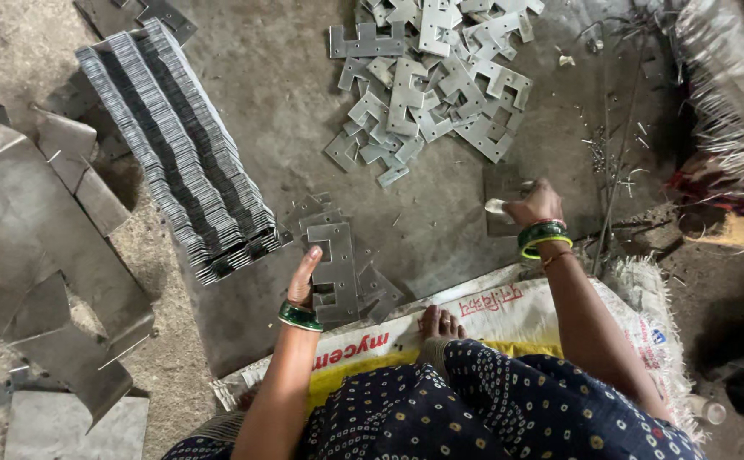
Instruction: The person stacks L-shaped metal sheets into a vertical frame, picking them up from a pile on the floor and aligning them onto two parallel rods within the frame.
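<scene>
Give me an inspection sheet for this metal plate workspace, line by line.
Surface: dusty grey floor, printed sack under the person.
Job's things: small plate stack at the left hand; single plate under the right hand.
Clutter: loose plate pile, long ordered row, large offcuts, metal chips.
Fingers: left resting on the stack; right pressing the plate, grip unclear.
Cables: nothing seen.
Surroundings: frayed sacking at right.

The person is wearing a dark blue white-dotted garment [491, 409]; green bangles are circling the left wrist [300, 317] and right wrist [542, 236].
</scene>
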Available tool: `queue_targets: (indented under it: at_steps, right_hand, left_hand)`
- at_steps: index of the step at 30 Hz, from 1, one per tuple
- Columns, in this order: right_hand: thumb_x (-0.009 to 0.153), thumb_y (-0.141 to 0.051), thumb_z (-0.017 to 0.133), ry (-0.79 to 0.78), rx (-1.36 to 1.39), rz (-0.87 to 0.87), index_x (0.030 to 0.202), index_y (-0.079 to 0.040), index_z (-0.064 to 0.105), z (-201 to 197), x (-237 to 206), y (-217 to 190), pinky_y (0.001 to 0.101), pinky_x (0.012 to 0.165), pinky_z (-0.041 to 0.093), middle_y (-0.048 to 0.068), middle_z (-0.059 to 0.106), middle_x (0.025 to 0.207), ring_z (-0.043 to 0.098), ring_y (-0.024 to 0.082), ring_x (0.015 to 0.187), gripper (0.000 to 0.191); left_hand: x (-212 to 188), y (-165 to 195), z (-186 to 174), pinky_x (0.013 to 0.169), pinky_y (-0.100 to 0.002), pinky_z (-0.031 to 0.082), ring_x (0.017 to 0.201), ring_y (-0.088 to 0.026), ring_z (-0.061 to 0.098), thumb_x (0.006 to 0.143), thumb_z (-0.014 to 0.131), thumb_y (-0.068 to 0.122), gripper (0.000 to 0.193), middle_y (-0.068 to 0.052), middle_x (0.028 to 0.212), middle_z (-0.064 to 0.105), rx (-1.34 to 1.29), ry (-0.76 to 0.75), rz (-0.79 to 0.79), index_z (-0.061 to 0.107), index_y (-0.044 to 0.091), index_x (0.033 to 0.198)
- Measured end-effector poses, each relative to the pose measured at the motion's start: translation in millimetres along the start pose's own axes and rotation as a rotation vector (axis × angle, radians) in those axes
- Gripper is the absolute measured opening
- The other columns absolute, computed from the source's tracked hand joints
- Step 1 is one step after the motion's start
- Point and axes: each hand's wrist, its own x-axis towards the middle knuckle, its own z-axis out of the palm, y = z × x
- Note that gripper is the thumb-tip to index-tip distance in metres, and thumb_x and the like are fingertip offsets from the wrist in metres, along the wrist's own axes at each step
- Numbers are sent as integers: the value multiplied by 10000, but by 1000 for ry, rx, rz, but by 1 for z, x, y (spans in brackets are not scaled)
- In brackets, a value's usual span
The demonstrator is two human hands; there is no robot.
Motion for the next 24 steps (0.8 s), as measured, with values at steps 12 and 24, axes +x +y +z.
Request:
queue_targets:
  at_steps: [12,24]
  right_hand:
    - [784,-178,758,-248,87,-301,1041,-141,789,77,-96,-78,390,698,597,170,787,873,746,284,759,262]
    - [681,-206,839,-142,375,-738,1107,-31,731,-50,-150,-117,349,713,642,162,767,1022,770,239,822,473]
  left_hand:
    - [-5,1,9,720,-337,595,841,-181,709,950,731,364,369,-52,999,717,46,10,13,675,80,1178]
    - [9,-16,34,820,-467,533,1147,-166,614,809,659,416,627,34,1265,647,390,162,-80,508,207,1381]
